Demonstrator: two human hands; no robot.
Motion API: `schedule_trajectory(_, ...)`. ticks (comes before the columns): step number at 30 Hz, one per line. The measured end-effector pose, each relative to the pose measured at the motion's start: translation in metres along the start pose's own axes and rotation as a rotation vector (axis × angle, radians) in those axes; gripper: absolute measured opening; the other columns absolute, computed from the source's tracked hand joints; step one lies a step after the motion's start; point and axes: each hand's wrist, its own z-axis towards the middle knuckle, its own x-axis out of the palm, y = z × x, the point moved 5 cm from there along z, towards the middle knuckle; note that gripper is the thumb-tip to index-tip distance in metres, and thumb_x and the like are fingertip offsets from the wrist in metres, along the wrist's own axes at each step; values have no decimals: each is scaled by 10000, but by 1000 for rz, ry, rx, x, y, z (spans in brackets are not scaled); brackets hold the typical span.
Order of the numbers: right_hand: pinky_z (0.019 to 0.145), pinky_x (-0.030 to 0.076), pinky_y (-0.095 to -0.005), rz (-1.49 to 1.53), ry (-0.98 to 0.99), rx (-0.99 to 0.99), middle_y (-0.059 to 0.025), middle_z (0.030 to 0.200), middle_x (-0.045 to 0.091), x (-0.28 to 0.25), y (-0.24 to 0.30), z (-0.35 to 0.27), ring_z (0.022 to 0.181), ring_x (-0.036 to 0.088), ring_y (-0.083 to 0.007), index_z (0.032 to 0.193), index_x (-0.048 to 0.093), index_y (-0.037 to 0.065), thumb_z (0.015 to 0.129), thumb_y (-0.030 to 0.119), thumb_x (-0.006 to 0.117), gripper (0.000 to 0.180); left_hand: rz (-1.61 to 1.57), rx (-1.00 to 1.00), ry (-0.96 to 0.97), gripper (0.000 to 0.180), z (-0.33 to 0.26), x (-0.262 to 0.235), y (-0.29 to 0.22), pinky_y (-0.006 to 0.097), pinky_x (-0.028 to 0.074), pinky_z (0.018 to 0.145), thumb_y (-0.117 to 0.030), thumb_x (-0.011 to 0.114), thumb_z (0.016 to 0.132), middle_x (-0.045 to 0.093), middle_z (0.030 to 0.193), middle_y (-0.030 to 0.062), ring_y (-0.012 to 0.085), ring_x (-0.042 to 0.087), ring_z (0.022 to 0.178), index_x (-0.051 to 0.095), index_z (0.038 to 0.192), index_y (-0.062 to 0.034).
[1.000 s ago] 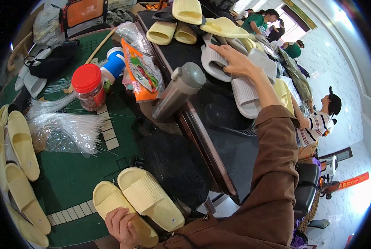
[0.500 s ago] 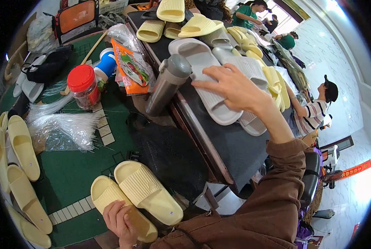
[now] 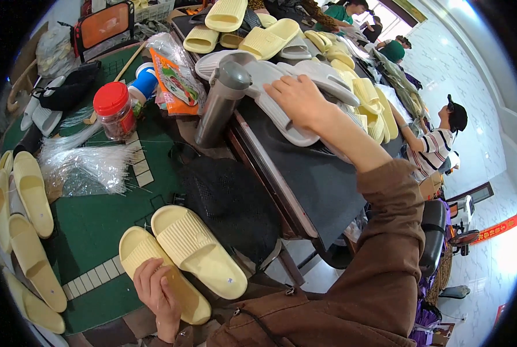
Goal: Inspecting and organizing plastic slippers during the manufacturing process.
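Green tabletop [image 3: 96,231]: left hand [image 3: 155,289] half-curled on yellow slipper [image 3: 184,290], right hand [image 3: 299,101] half-spread over grey slipper [image 3: 276,117], grips unclear; I judge pick-up, needing firm hold

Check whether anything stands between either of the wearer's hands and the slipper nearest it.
Nothing visible does. The right hand appears to touch a light grey slipper directly, and the left hand lies over a yellow slipper. The grey flask is left of the right hand, not between.
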Motion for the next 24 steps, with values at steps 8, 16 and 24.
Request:
schedule_trajectory(8, 887, 421, -429, 25, 280, 84, -73, 1177, 553, -2, -18, 24, 1108, 532, -252, 1339, 415, 122, 582, 155, 774, 838, -12, 83, -58, 170, -1, -2, -2, 399, 427, 871, -98, 487, 908, 606, 994, 120, 313, 554, 984, 622, 877, 0)
schedule_trajectory(16, 1058, 338, -347, 322, 459, 7, -145, 1421, 393, -24, -50, 22, 1265, 426, -290, 1409, 350, 61, 698, 377, 707, 856, -11, 92, -90, 121, -3, -1, 0, 395, 430, 870, -64, 511, 881, 609, 996, 119, 301, 558, 997, 614, 880, -1)
schedule_trajectory(24, 873, 480, -355, 770, -274, -29, -171, 1152, 614, -86, -36, -16, 1026, 600, -291, 1213, 570, 28, 842, 305, 601, 464, -56, 108, -96, 154, 1, -7, -2, 378, 437, 852, -88, 490, 916, 611, 993, 121, 293, 560, 970, 616, 922, 0)
